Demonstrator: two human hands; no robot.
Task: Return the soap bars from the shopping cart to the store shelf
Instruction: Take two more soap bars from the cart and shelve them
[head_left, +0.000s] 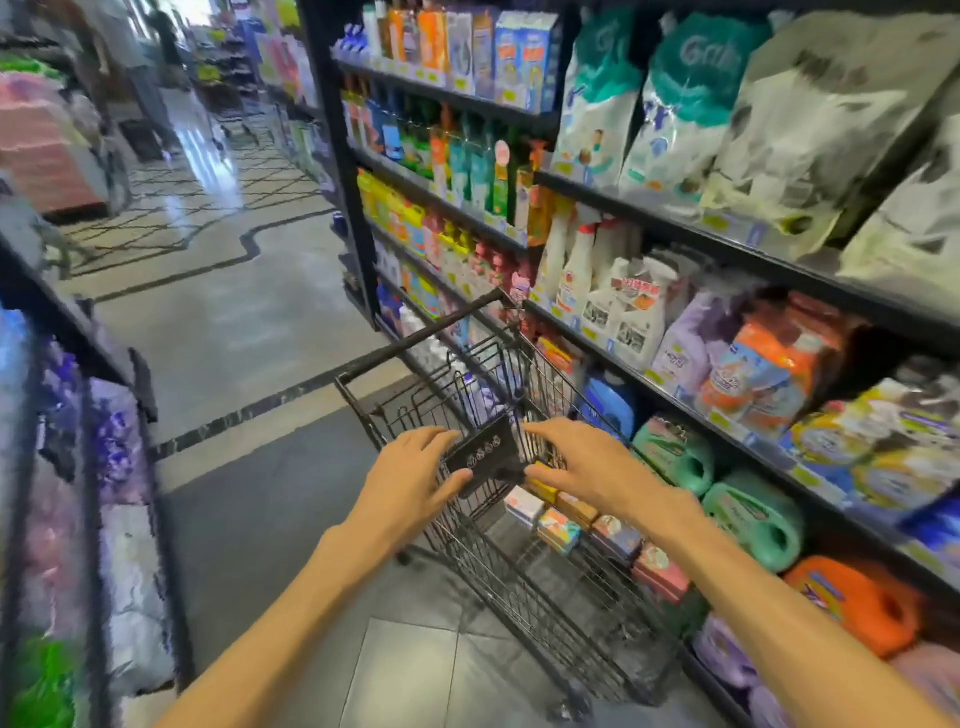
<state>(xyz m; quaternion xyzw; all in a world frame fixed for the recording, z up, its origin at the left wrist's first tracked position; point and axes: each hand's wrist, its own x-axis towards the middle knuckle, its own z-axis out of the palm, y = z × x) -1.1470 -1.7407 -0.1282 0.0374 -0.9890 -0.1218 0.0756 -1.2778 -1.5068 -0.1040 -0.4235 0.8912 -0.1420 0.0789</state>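
The left hand (410, 480) and right hand (582, 467) are laid, fingers relaxed, on either side of the black flap (480, 454) of the shopping cart (545, 587). Soap bars (587, 525) are seen below the flap, inside the basket. If the cart is pushed, shelf (675, 400) stock could be struck.

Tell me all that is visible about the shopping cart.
The shopping cart is a small dark wire basket on wheels with a black handle bar at its far end. It stands in the aisle beside the store shelf. Several boxed soap bars lie inside. Left hand and right hand touch its black plastic flap.
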